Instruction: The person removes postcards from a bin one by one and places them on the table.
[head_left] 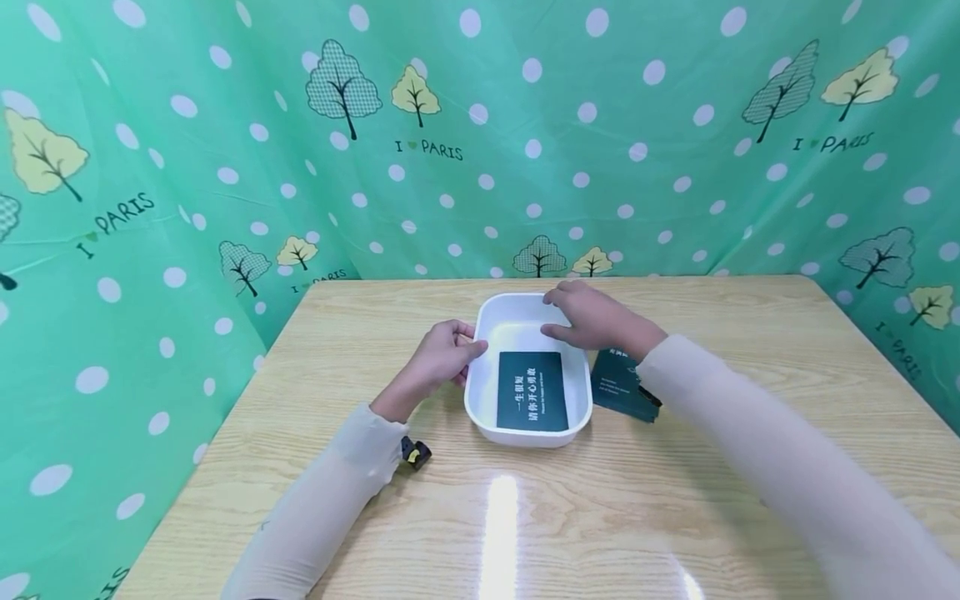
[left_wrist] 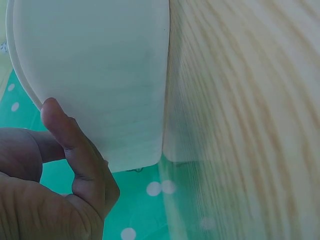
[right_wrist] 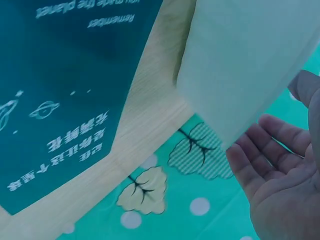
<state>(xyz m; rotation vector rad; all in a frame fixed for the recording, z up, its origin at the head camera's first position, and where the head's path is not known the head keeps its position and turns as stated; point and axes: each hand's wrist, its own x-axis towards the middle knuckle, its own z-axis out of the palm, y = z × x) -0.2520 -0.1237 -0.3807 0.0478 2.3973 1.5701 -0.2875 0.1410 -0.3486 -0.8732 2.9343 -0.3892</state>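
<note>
- Head view: a white basin (head_left: 517, 437) stands upright near the middle of the pale worktop (head_left: 750, 333), a dark green card (head_left: 532, 392) with white lettering lying flat on its floor.
- The left hand (head_left: 444, 354) pinches the basin's left rim, thumb over the edge, fingers outside.
- The right hand (head_left: 594, 318) is at the basin's far right corner, thumb and fingers spread wide; from here I cannot tell whether it touches.
- Just right of the basin lies a second green card (head_left: 618, 387), partly hidden by the right forearm.
- Beside the left sleeve (head_left: 322, 500) sits a small black object (head_left: 416, 455) with a yellow mark.
- Wood grain runs across the worktop, glossy enough to throw back a bright streak.
- Green cloth (head_left: 517, 200) hangs behind and at both sides, printed with white dots, trees and "PARIS".
</note>
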